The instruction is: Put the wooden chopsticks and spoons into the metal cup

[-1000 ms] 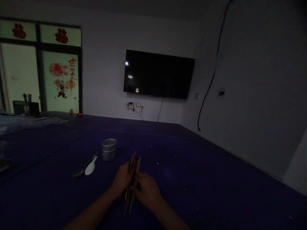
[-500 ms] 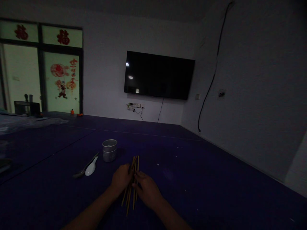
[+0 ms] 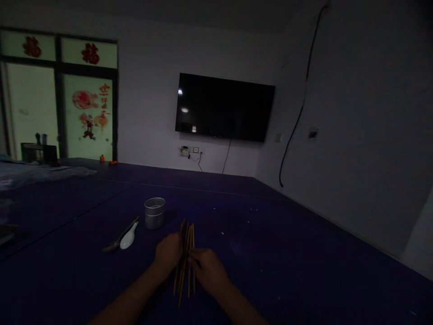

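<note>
My left fingers (image 3: 173, 245) curled at seven o'clock, my right fingers (image 3: 199, 256) pinched near six, forearms (image 3: 135, 289) slanting inward.

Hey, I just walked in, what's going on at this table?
A person's left hand and right hand hold a loose bundle of chopsticks between them, at the dark purple table. The chopsticks' ends are uneven. A metal cup stands upright just beyond the left hand. Left of it, a white spoon and a darker spoon lie side by side, neither in hand.
</note>
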The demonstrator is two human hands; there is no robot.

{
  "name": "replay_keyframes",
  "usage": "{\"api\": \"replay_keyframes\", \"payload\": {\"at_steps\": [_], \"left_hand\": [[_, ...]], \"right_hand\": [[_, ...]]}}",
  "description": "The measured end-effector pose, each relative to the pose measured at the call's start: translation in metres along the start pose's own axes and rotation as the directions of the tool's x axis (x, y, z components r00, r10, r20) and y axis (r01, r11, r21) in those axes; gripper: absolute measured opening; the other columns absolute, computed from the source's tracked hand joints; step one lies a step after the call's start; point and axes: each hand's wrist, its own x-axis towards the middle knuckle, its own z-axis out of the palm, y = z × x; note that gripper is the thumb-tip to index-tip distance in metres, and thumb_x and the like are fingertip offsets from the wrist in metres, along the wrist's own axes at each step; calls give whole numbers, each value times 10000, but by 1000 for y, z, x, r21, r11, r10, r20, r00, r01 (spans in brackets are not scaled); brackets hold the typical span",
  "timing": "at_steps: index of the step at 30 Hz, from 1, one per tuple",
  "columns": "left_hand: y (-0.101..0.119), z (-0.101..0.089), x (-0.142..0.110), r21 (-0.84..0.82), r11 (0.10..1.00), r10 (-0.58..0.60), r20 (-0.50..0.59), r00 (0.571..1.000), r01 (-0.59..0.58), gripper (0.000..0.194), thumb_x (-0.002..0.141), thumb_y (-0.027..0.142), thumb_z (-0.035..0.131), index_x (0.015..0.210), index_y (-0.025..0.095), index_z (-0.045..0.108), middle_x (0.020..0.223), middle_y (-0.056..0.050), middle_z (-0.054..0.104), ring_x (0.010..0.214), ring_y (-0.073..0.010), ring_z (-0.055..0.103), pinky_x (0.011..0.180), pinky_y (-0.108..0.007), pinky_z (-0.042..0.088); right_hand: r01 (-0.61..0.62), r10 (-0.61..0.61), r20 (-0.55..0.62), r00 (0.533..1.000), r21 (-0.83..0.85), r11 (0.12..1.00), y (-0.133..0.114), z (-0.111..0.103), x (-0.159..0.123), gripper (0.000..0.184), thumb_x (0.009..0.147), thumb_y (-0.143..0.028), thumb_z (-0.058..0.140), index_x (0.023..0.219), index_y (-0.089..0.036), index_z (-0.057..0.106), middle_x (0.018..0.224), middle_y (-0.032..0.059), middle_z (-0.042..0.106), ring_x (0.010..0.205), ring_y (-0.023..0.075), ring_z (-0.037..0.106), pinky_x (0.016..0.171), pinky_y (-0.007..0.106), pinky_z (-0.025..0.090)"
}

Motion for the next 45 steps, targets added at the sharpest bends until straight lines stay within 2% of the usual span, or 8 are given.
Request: {"api": "replay_keyframes", "payload": {"at_steps": [4, 8, 17, 26, 31, 39, 45], "left_hand": [[1, 0, -2, 37, 999, -2, -13, 1000, 3, 335, 898, 239, 323, 1031, 145, 615, 996, -139, 673, 943, -228, 645, 768, -310, 478], [3, -3, -5, 61, 998, 6, -6, 1000, -6, 329, 888, 229, 334, 1014, 130, 622, 1011, -143, 668, 951, -238, 639, 767, -317, 482], [4, -5, -6, 65, 998, 16, 8, 1000, -17, 311, 878, 269, 362, 971, 134, 625, 1006, -131, 671, 948, -240, 636, 765, -310, 478], [3, -7, -2, -43, 999, 16, -2, 1000, -16, 315, 889, 252, 332, 986, 177, 622, 990, -110, 682, 912, -226, 652, 708, -290, 472], [2, -6, -3, 8, 1000, 4, 15, 1000, -4, 321, 884, 293, 350, 950, 155, 631, 974, -118, 682, 915, -228, 646, 736, -293, 473], [0, 0, -1, 25, 997, 66, 15, 998, -66, 343, 890, 312, 329, 938, 167, 637, 981, -102, 681, 926, -220, 639, 751, -291, 470], [1, 0, -1, 18, 994, 103, 19, 994, -104, 335, 892, 303, 335, 946, 172, 639, 979, -96, 683, 931, -221, 640, 761, -291, 467]], "right_hand": [[-6, 6, 1, 1000, -56, 998, -2, -2, 0, 271, 889, -191, 414, 798, -195, 670, 832, 43, 702, 818, 164, 645, 727, 230, 405], [9, -7, 19, 1000, -73, 997, -1, 0, 1, 261, 887, -196, 423, 791, -196, 665, 847, 37, 704, 818, 160, 643, 710, 224, 395], [-21, 20, -19, 1000, -23, 1000, -4, -2, -1, 212, 859, -176, 458, 860, -214, 667, 966, 40, 687, 935, 176, 621, 801, 236, 407], [-41, 41, -15, 999, 18, 999, -5, -3, -4, 219, 824, -154, 487, 946, -216, 658, 1002, 45, 672, 970, 190, 609, 843, 255, 422], [-18, 18, -12, 1000, 23, 1000, -4, -3, -3, 243, 826, -138, 472, 962, -217, 658, 1002, 44, 671, 992, 189, 602, 865, 263, 418], [-25, 25, -12, 1000, 13, 1000, 1, 1, -2, 266, 813, -133, 493, 1004, -219, 657, 1021, 52, 672, 1023, 206, 592, 896, 285, 411], [-2, 1, 6, 1000, 22, 1000, -7, -5, -4, 261, 823, -140, 491, 992, -231, 668, 1031, 38, 673, 1007, 186, 600, 872, 255, 421]]}}
